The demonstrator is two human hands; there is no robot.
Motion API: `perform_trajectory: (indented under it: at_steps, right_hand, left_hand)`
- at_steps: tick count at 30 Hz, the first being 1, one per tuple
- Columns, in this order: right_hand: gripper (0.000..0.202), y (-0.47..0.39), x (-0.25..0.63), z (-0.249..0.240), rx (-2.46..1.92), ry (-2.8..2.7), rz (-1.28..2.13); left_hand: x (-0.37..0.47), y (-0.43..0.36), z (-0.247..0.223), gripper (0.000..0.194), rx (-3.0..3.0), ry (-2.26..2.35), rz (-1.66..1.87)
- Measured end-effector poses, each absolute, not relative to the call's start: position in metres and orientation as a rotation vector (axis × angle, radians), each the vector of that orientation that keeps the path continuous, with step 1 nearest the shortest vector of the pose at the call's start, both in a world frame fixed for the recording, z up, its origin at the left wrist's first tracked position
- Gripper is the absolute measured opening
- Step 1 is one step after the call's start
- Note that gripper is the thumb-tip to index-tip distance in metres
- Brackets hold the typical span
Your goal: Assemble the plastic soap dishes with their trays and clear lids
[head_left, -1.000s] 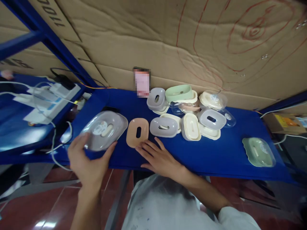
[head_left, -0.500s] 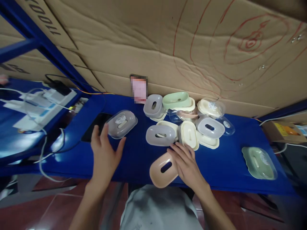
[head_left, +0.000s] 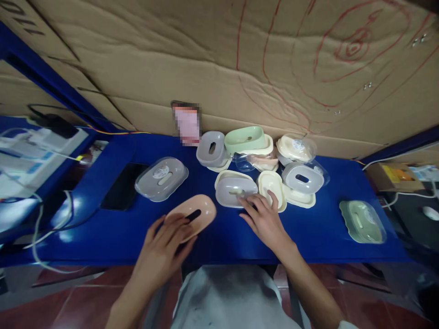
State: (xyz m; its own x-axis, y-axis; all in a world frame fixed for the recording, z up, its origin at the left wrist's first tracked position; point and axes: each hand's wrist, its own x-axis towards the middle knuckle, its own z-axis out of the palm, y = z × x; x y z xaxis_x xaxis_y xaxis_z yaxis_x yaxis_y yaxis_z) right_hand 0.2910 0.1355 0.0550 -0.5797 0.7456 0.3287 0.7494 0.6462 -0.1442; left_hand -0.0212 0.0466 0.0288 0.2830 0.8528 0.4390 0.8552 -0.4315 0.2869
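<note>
Head view: the left hand [head_left: 166,241] is grasping a peach oval plastic dish [head_left: 204,212] over the flat blue table [head_left: 308,235].
Likely light, stiff, slick, it is inviting an edge hold; the right hand [head_left: 266,223] is touching or overhanging a grey oval plastic tray [head_left: 228,194], grip unclear.

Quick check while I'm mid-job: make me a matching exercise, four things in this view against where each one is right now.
1. Peach dish
2. Covered green dish
3. Covered grey dish
4. Right hand

A. Near the right end of the blue table
B. At an uncovered grey dish
C. Held in the left hand
D. Next to a black slab

Pairs: 1-C, 2-A, 3-D, 4-B.
</note>
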Motion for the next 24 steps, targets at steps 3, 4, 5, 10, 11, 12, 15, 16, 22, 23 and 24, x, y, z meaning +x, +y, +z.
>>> perform_trajectory:
  at_steps: [3, 4, 5, 10, 11, 12, 15, 16, 22, 23, 24]
  right_hand:
    - [0.033, 0.134, 0.298, 0.052, -1.221, -2.42, -0.02]
    - [0.032, 0.134, 0.3, 0.051, -1.214, -2.359, 0.006]
    - [0.03, 0.134, 0.303, 0.051, -1.208, -2.282, 0.044]
    - [0.024, 0.13, 0.317, 0.055, -1.2, -1.833, 0.265]
    - [0.022, 0.127, 0.32, 0.056, -1.184, -1.788, 0.31]
    - [0.022, 0.122, 0.323, 0.057, -1.166, -1.769, 0.352]
    - [0.032, 0.103, 0.329, 0.06, -1.115, -1.888, 0.418]
    - [0.037, 0.097, 0.33, 0.061, -1.097, -1.985, 0.404]
    - [0.038, 0.076, 0.315, 0.052, -1.102, -2.399, 0.224]
    - [0.037, 0.076, 0.311, 0.05, -1.083, -2.439, 0.211]
    - [0.037, 0.077, 0.308, 0.048, -1.05, -2.49, 0.206]
  left_hand:
    - [-0.034, 0.062, 0.036, 0.022, -2.445, -1.652, -0.791]
    - [-0.03, 0.066, 0.04, 0.027, -2.398, -1.651, -0.784]
    - [-0.021, 0.071, 0.043, 0.031, -2.353, -1.644, -0.79]
    - [0.05, 0.102, 0.055, 0.048, -2.463, -1.576, -0.739]
    - [0.062, 0.109, 0.055, 0.049, -2.504, -1.585, -0.68]
    - [0.071, 0.115, 0.055, 0.048, -2.553, -1.58, -0.632]
    - [0.08, 0.119, 0.053, 0.039, -2.741, -1.482, -0.562]
    - [0.078, 0.115, 0.051, 0.038, -2.815, -1.411, -0.573]
    - [0.048, 0.051, 0.032, 0.026, -2.729, -1.438, -0.994]
    - [0.044, 0.044, 0.028, 0.025, -2.646, -1.506, -1.055]
    - [0.041, 0.038, 0.025, 0.027, -2.581, -1.558, -1.08]
